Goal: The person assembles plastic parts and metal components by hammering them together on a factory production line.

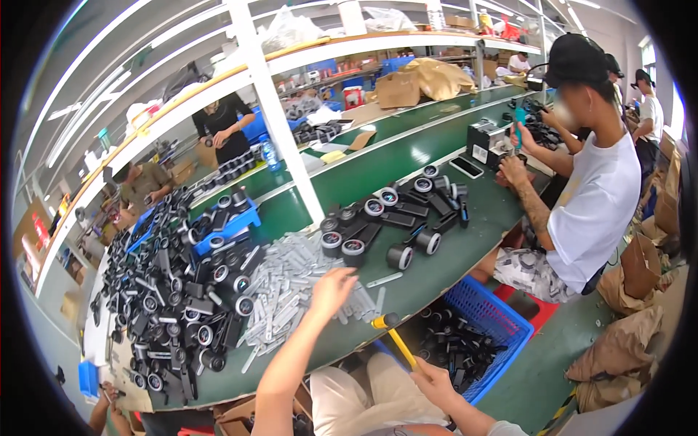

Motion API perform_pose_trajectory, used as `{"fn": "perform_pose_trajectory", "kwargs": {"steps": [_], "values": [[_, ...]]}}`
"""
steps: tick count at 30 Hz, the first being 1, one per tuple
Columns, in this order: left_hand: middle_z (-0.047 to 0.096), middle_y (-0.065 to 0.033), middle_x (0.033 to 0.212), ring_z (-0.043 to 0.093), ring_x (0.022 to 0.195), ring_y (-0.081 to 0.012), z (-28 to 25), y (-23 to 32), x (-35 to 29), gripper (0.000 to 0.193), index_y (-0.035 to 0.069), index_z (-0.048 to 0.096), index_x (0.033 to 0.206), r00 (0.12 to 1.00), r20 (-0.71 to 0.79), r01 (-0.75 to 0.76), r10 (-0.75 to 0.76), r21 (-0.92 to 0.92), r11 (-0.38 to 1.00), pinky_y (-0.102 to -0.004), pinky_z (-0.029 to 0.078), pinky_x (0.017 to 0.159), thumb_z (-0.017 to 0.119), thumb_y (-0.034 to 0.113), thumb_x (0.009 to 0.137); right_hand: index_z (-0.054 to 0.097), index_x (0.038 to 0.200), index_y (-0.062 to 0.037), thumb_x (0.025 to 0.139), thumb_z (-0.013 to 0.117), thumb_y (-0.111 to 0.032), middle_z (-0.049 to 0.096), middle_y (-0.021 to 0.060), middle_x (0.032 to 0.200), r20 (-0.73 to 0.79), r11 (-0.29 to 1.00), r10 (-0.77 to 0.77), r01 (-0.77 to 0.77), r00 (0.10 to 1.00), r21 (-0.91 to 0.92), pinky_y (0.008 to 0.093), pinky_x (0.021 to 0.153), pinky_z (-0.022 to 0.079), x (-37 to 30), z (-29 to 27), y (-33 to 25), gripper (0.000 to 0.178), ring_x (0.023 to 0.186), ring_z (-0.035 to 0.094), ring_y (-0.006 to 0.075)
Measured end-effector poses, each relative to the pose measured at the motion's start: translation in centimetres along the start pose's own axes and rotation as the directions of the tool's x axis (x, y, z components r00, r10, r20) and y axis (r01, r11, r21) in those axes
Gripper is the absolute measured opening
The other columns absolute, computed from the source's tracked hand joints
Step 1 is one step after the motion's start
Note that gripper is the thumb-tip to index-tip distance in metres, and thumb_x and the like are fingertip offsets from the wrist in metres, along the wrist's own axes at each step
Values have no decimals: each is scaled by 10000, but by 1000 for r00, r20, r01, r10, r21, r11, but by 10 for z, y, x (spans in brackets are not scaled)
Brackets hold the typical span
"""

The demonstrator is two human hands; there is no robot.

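My left hand (333, 292) reaches over the right side of a pile of grey, translucent-looking strips (280, 294). Its fingers are stretched out, and nothing shows in them. Just beyond the fingertips stands a black cylindrical part with a white-rimmed round face (353, 252). My right hand (434, 381) is closed round the yellow handle of a small mallet (401, 346). The mallet's black and yellow head is raised at the table's near edge, above my lap. Two loose strips lie to the right of the pile, one of them a pale strip (384, 279).
A large heap of black parts (174, 291) covers the table's left, with a blue tray (247, 216) behind. More black assemblies (407, 207) lie ahead. A blue crate (502, 330) of black parts stands below, right. A co-worker (592, 182) sits at the right; a white post (280, 116) rises ahead.
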State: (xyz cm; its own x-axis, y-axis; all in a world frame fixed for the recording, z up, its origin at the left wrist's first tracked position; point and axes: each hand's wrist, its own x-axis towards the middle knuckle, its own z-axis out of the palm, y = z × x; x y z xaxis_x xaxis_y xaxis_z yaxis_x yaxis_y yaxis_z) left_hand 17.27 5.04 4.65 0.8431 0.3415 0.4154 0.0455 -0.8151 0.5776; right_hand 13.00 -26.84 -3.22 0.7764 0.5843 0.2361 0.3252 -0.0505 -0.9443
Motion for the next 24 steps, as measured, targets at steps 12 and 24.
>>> {"fn": "perform_pose_trajectory", "kwargs": {"steps": [12,24], "values": [[656,-152,1089,606,1060,-338,167,7,174,437,132,652,1095,914,313,74,-256,493,867,-461,484,887,690,260,679,540,1261,-31,857,636,-56,508,-28,605,-176,949,290,-260,941,178,201,449,354,-21,-55,-2,417,494,452,36],[678,-169,887,681,827,-302,18,30,99,428,22,578,1095,994,-24,-110,109,-52,993,-361,521,644,707,39,687,523,1291,-10,873,662,-129,594,28,767,-192,989,141,-133,971,58,227,607,443,-17,-47,14,457,666,510,60]]}}
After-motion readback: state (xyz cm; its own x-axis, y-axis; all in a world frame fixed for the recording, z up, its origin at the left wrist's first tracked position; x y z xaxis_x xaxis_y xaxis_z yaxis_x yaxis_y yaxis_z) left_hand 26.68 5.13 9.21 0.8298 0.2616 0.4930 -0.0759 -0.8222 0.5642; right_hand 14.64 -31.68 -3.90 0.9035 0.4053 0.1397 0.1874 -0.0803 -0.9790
